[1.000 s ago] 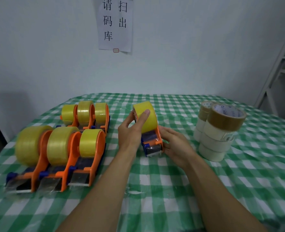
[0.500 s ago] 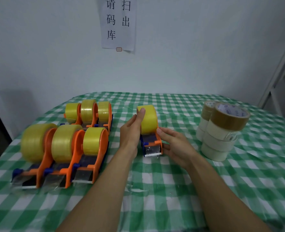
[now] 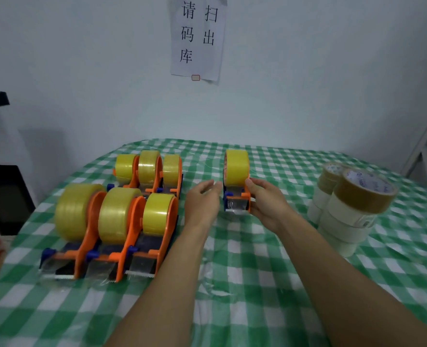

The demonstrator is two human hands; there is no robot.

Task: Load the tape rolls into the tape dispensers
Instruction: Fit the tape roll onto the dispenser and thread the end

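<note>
The dispenser [image 3: 236, 196] in hand sits to the left of the stack of spare rolls [image 3: 350, 204], well apart from it, with a yellow roll [image 3: 237, 167] already on its hub and clear tape drawn down to the toothed blade. The right hand [image 3: 267, 204] grips its right side, fingers curled round the orange frame. The left hand [image 3: 202, 201] is just beside its other side with fingers relaxed and holding nothing (whether the tips touch it is too blurred to tell). Whether the base rests on the checked tablecloth [image 3: 232, 271] or hangs just above it I cannot tell either. Farther left of the stack, six loaded dispensers [image 3: 112, 229] stand in two rows. So this one looks finished, and the step is parking it. Next comes letting go, reaching for the top brown roll of the stack, and finding an empty dispenser, none of which shows here.
</note>
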